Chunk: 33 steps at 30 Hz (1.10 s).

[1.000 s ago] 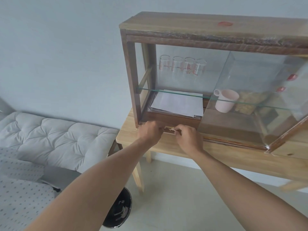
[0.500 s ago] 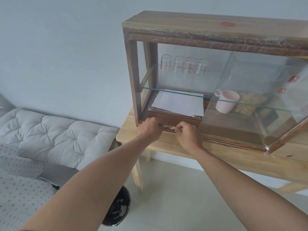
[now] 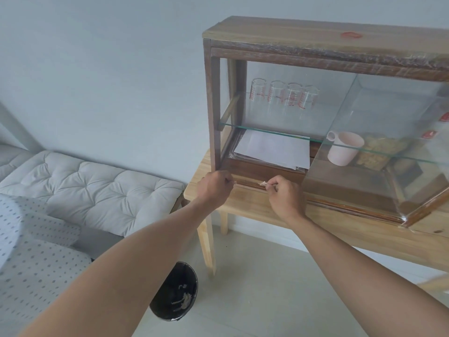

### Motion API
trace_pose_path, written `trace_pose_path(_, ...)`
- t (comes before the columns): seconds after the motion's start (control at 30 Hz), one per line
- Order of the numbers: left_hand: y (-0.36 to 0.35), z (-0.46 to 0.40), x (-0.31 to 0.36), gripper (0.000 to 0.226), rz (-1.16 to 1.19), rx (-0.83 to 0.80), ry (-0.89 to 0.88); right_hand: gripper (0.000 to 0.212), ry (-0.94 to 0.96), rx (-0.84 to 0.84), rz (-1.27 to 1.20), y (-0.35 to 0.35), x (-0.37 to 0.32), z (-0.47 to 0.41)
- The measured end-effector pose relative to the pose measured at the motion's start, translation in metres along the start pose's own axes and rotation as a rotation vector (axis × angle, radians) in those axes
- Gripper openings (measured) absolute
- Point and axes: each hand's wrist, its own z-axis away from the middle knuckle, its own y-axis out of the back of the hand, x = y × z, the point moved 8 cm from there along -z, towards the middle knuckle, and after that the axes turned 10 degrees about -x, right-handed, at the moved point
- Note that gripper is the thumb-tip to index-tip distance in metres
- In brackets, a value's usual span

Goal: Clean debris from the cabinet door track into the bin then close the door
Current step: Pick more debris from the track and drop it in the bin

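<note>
A wooden cabinet [image 3: 211, 98] with glass sides stands on a light wooden table [image 3: 340, 224]. Its glass door [image 3: 379, 132] is slid to the right, leaving the left half open. Along the bottom front runs the dark door track [image 3: 247, 184]. My right hand [image 3: 285, 197] pinches a pale scrap of debris [image 3: 263, 183] just above the track. My left hand [image 3: 213, 189] is closed at the track's left end, with a tiny pale bit showing at its fingertips. A black bin [image 3: 175, 296] with some debris inside stands on the floor below.
Inside the cabinet are several measuring glasses [image 3: 284, 96] on a glass shelf, a stack of paper [image 3: 274, 149], a pink mug [image 3: 343, 148] and a snack pack [image 3: 375, 152]. A padded white bench [image 3: 85, 186] sits at the left.
Both hands have drawn apart along the track. The right hand has lifted a scrap of debris clear of it. The view has shifted a little.
</note>
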Motion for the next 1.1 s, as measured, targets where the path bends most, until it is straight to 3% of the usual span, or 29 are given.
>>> trace_pose_path(0.27, 0.020, 0.043, -0.066, 0.020, 0.053, 0.034, 0.113, 0.012, 0.172, -0.113, 0.000, -0.055, -0.067, 0.025)
trace_pose_path(0.57, 0.037, 0.116, -0.186, 0.016, 0.100, 0.083, 0.357, 0.017, 0.389, -0.372, 0.012, -0.159, -0.143, 0.068)
trace_pose_path(0.8, 0.006, 0.176, -0.281, 0.015, 0.143, 0.078, 0.598, 0.014, 0.406, -0.540, 0.059, -0.252, -0.154, 0.095)
trace_pose_path(1.1, -0.053, 0.202, -0.354, 0.020, 0.142, -0.037, 0.751, 0.018, 0.366, -0.735, 0.129, -0.354, -0.145, 0.108)
